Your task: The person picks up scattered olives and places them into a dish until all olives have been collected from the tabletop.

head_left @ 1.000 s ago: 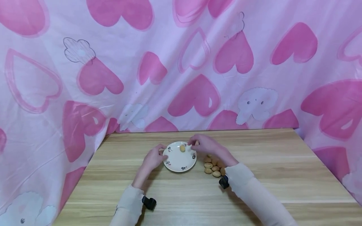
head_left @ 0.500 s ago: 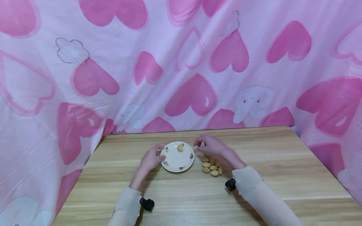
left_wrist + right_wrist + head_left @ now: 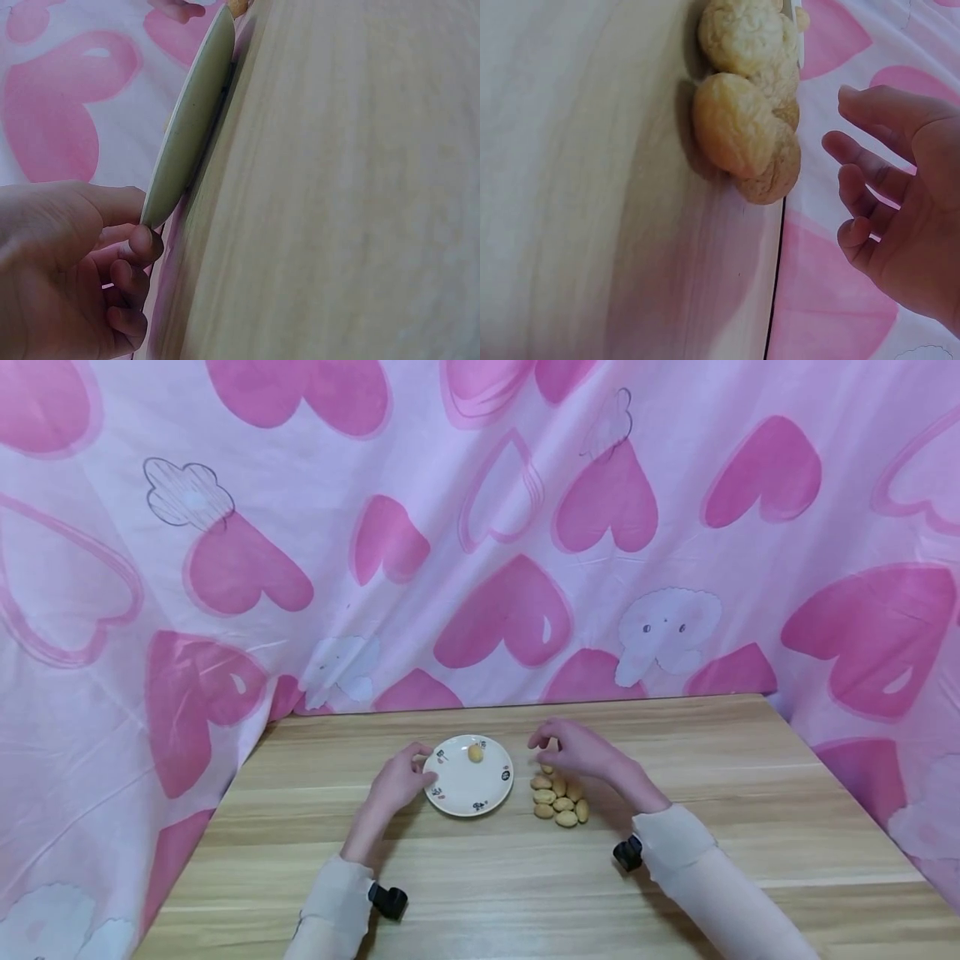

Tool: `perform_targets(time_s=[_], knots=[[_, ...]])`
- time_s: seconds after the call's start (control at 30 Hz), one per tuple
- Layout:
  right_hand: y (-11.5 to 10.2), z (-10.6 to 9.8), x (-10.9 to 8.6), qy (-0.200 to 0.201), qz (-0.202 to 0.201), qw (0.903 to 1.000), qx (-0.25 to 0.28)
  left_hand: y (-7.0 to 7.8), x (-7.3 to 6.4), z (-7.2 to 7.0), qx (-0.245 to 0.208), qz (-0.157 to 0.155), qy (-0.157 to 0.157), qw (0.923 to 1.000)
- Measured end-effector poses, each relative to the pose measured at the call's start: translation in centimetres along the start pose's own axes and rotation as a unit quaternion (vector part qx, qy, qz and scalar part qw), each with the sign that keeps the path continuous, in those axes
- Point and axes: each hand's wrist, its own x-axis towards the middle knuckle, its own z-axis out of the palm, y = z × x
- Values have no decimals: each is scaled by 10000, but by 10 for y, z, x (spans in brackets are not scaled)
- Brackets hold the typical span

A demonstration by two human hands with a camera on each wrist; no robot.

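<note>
A white plate (image 3: 468, 787) with small dark and red motifs round its rim lies on the table, and one walnut (image 3: 476, 752) rests near its far edge. My left hand (image 3: 397, 777) pinches the plate's left rim; in the left wrist view the thumb and fingers hold the edge of the plate (image 3: 191, 127). To the right of the plate is a cluster of several walnuts (image 3: 563, 805). My right hand (image 3: 573, 750) hovers over the far end of this cluster with nothing in it; the right wrist view shows its fingers loosely bent, apart from the wrinkled walnuts (image 3: 733, 124).
The wooden table (image 3: 495, 885) has light grain, and its far edge runs along a pink heart-patterned cloth (image 3: 510, 618). The cloth also hangs at both sides. Black wrist cameras are strapped over the pale sleeves (image 3: 337, 893).
My right hand has drawn back from the plate's right rim, moving right until it is above the walnut cluster. The left hand keeps its hold on the plate. The head view has shifted slightly.
</note>
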Motion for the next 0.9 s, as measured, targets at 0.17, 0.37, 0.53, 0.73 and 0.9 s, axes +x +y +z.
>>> perform_targets(time_s=[0.17, 0.37, 0.53, 0.73, 0.9], knots=[[5, 0, -3, -28, -17, 10000, 34, 0, 0, 0, 6, -11, -21, 10000], [11, 0, -7, -113, -36, 9999, 27, -1, 1, 0, -11, -3, -18, 10000], [16, 0, -7, -214, -55, 9997, -43, 1, 0, -1, -50, -49, -15, 10000], [20, 2, -5, -417, 163, 9989, 135, 1, 0, 0, -83, -41, -60, 9999], [23, 6, -3, -584, 227, 9977, 265, 1, 0, -1, -75, -61, -47, 9999]])
